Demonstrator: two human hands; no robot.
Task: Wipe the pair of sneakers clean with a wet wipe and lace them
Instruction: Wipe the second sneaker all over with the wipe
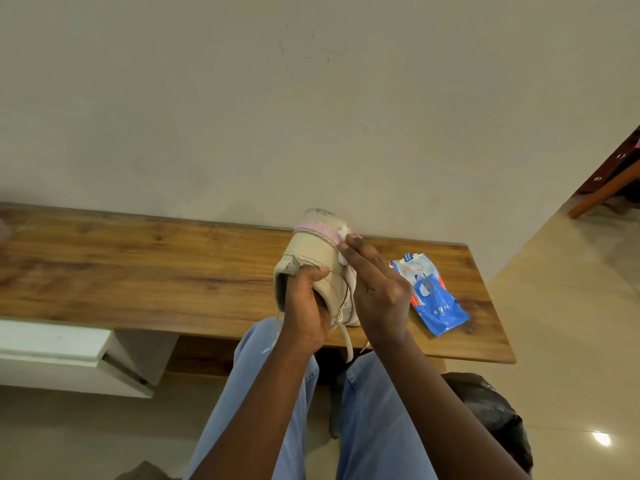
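A beige sneaker [313, 252] with a pink band by its sole is held tilted above the wooden shelf [138, 271], toe toward the wall. My left hand [306, 306] grips it at the heel opening, fingers curled round the collar. With straight fingers, my right hand [372, 282] presses a white wet wipe [343, 232] against the shoe's side near the pink band. Only a bit of the wipe shows past the fingertips. Loose beige laces [348, 341] hang under the shoe. The second sneaker is not in sight.
A blue and white wet wipe pack [429, 296] lies on the shelf just right of my hands. The wall stands right behind the shelf. A white drawer unit [69, 355] is below left, a black bag [491, 410] on the floor at right.
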